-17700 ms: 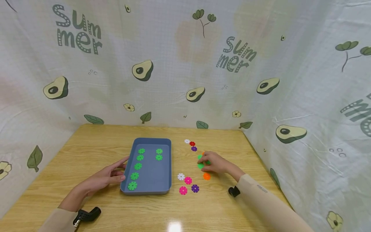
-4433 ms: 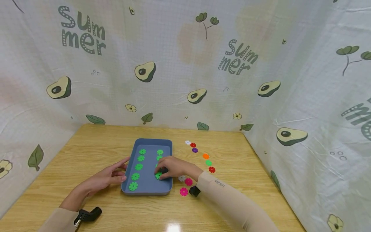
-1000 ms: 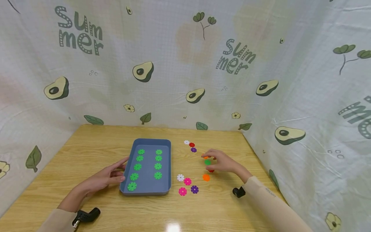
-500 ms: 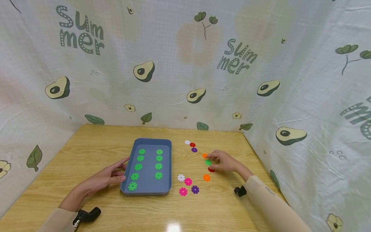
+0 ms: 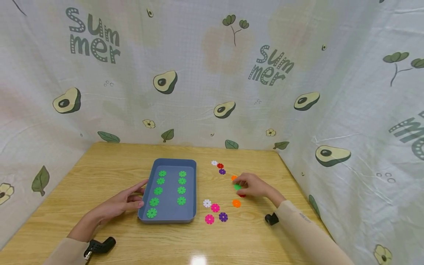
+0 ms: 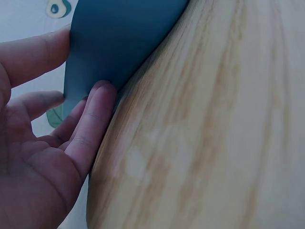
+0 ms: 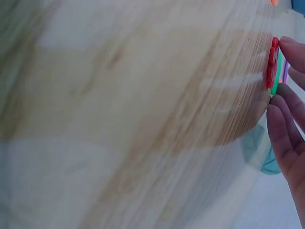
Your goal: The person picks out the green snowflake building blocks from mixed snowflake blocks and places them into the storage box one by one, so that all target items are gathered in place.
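Note:
My left hand rests with relaxed fingers against the left side of a blue-grey tray. In the left wrist view its fingertips touch the tray's outer wall. Inside the tray lie several green notched plastic discs, in two columns. Over on the right, my right hand pinches another green notched disc between thumb and fingers, low at the tabletop. A red disc lies right by the thumb in the right wrist view, and an orange disc is just beyond the fingertips.
Between tray and right hand lie loose discs: white, pink, purple and orange. Farther back are a white, a red and a purple disc. A printed curtain encloses the table.
The tray's right column has gained two green discs since the oldest frame. My right hand has gone from the tray back to the right, its fingers now closing round a green disc. Left hand unchanged.

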Action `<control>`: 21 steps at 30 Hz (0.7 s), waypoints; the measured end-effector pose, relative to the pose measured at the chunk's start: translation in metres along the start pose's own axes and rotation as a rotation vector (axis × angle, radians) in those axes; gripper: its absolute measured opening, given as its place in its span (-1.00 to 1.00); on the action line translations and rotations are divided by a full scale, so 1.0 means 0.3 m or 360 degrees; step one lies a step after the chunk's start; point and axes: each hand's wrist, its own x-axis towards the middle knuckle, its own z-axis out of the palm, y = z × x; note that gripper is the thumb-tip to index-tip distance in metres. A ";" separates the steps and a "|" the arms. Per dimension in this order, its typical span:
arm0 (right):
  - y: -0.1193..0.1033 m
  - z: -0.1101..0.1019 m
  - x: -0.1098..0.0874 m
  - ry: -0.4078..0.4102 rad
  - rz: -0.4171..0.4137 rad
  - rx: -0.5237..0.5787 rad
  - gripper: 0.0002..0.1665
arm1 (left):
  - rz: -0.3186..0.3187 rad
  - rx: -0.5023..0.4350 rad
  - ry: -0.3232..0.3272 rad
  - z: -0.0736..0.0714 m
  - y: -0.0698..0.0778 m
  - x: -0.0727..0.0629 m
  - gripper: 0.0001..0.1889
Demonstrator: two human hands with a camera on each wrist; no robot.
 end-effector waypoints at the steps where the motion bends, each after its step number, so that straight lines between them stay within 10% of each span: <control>1: -0.002 0.000 0.002 -0.0004 -0.0004 -0.0006 -0.53 | 0.0000 0.0001 0.0000 0.000 -0.001 0.000 -0.12; 21: -0.042 0.004 0.031 -0.0123 -0.0030 0.0005 -0.72 | -0.0001 -0.0012 -0.0002 -0.003 -0.004 0.002 -0.12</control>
